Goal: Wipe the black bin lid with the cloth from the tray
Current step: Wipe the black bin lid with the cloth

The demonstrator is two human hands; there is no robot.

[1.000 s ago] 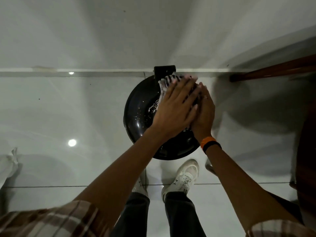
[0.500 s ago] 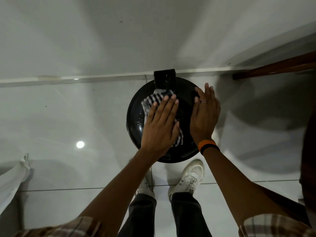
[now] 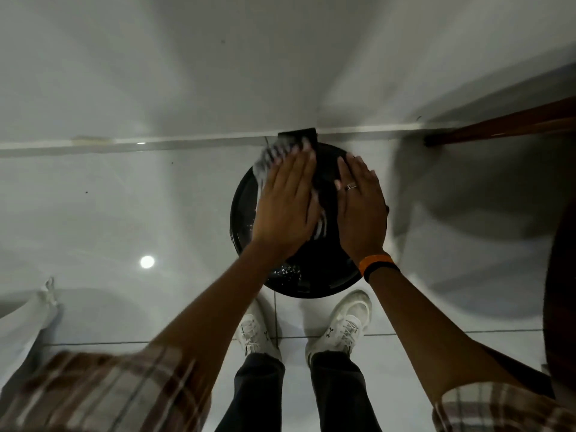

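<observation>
The round glossy black bin lid (image 3: 314,275) lies below me on the floor by the wall, hinge block at its far edge. A black-and-white checked cloth (image 3: 268,159) is spread on the lid's left half, blurred by motion. My left hand (image 3: 285,207) presses flat on the cloth, fingers stretched toward the hinge; most of the cloth is hidden under it. My right hand (image 3: 361,207), with a ring and an orange-black wristband, rests flat on the lid's right half, beside the cloth and not touching it.
Shiny white floor tiles (image 3: 124,213) surround the bin, with a white wall (image 3: 187,73) right behind it. A dark wooden furniture piece (image 3: 511,123) stands at the right. White fabric (image 3: 25,319) shows at the left edge. My white shoes (image 3: 346,325) are just in front of the bin.
My left hand has slid the cloth from the lid's right side to its left and up toward the hinge. My right hand has shifted slightly to the lid's right half.
</observation>
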